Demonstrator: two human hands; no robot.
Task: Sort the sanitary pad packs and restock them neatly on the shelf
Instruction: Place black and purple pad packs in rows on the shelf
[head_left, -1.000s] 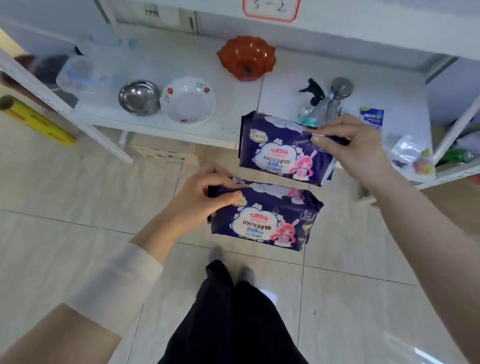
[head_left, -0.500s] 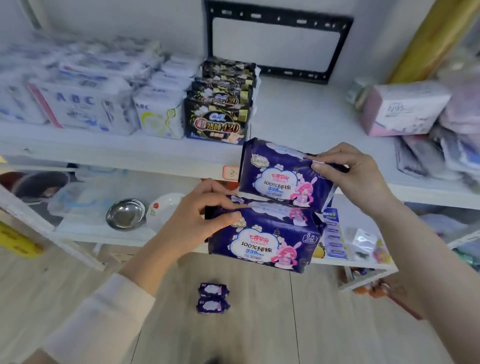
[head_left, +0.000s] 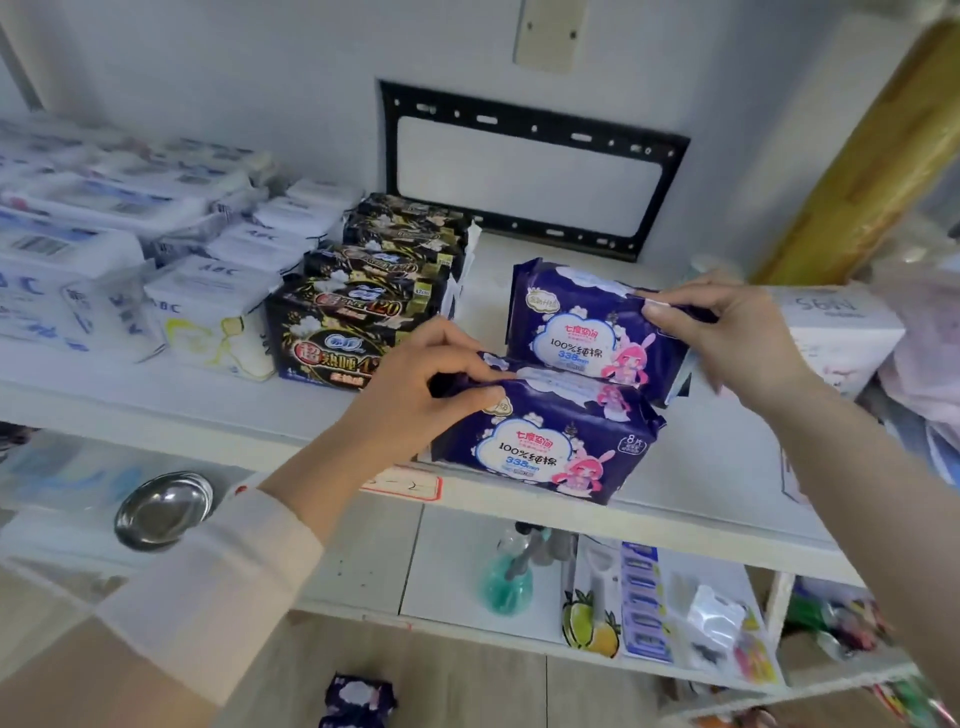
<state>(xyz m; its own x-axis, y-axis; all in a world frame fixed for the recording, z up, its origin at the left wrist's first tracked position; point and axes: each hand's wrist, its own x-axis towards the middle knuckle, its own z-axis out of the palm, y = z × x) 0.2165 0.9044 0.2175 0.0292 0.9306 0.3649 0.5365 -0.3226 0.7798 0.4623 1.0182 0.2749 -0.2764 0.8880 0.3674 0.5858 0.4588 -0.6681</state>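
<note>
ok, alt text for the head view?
The left hand pinches the nearer purple pad pack and the right hand the farther pack, both at the white shelf. Black packs and white packs sit in rows to their left.

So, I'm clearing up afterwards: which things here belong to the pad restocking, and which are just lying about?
Job: lower purple pack, upper purple pack, floor pack, black packs, white packs, shelf.
Lying about: steel bowl, spray bottle, wall bracket, gold roll.

L sleeve: long, cream-white, plain fabric, cuff at wrist
</note>
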